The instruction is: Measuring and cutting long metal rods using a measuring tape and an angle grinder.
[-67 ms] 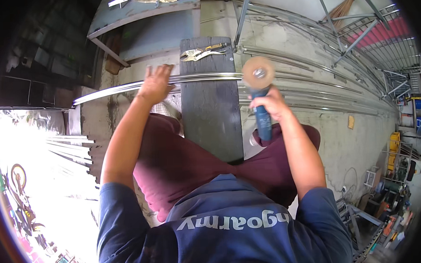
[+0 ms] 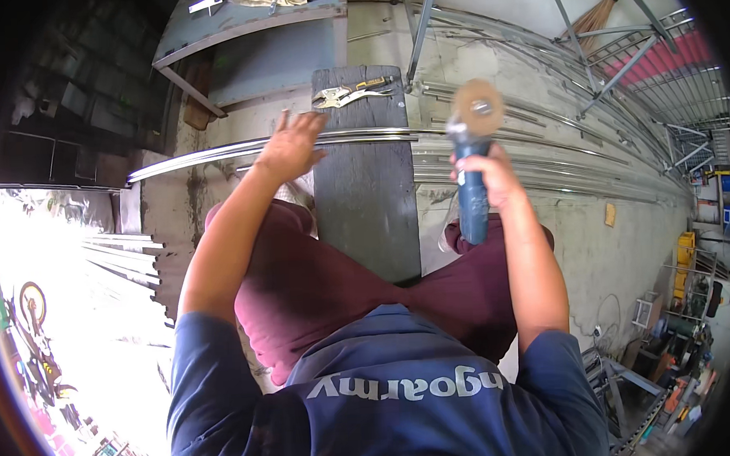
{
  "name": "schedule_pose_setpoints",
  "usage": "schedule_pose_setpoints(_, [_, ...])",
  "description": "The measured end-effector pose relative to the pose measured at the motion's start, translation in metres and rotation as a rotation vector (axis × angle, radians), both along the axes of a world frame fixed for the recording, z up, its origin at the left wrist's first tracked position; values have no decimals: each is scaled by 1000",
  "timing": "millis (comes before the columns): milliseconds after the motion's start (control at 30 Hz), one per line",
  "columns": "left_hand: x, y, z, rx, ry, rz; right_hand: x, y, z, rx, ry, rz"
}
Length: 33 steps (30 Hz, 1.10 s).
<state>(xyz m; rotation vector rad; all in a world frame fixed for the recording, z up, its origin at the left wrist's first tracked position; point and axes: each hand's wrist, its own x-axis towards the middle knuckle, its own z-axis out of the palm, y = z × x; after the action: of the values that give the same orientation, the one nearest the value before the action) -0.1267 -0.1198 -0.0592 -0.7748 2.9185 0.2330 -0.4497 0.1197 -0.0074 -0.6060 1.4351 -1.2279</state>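
I sit astride a dark wooden bench (image 2: pixel 365 195). A long shiny metal rail (image 2: pixel 215 152) lies across its far part. My left hand (image 2: pixel 290 146) rests flat on that rail, fingers spread, just left of the bench. My right hand (image 2: pixel 486 170) grips the blue body of an angle grinder (image 2: pixel 470 183), held upright with its round tan disc (image 2: pixel 477 107) above the rail to the right of the bench. Locking pliers (image 2: pixel 344 93) lie on the bench's far end.
More long metal rails (image 2: pixel 541 167) lie on the concrete floor to the right. A grey metal table (image 2: pixel 242 29) stands ahead with tools on it. Metal frames (image 2: pixel 660 76) lean at upper right. Cut strips (image 2: pixel 126 255) lie in bright sunlight at left.
The grinder and my right hand have shifted slightly; my left hand stays on the rail.
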Motion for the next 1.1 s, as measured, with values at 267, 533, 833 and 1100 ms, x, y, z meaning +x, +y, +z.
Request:
schedule_pose_setpoints(267, [-113, 53, -54, 129, 178, 145, -44, 62, -8, -385, -307, -333])
schedule_pose_setpoints(533, [-130, 65, -107, -107, 530, 250, -75, 64, -37, -380, -846, -208])
schedule_pose_setpoints(833, [-133, 64, -105, -64, 545, 206, -60, 57, -59, -152, -604, -294])
schedule_pose_setpoints(1100, [-126, 60, -106, -40, 457, 253, -12, 30, -81, 95, -498, -187])
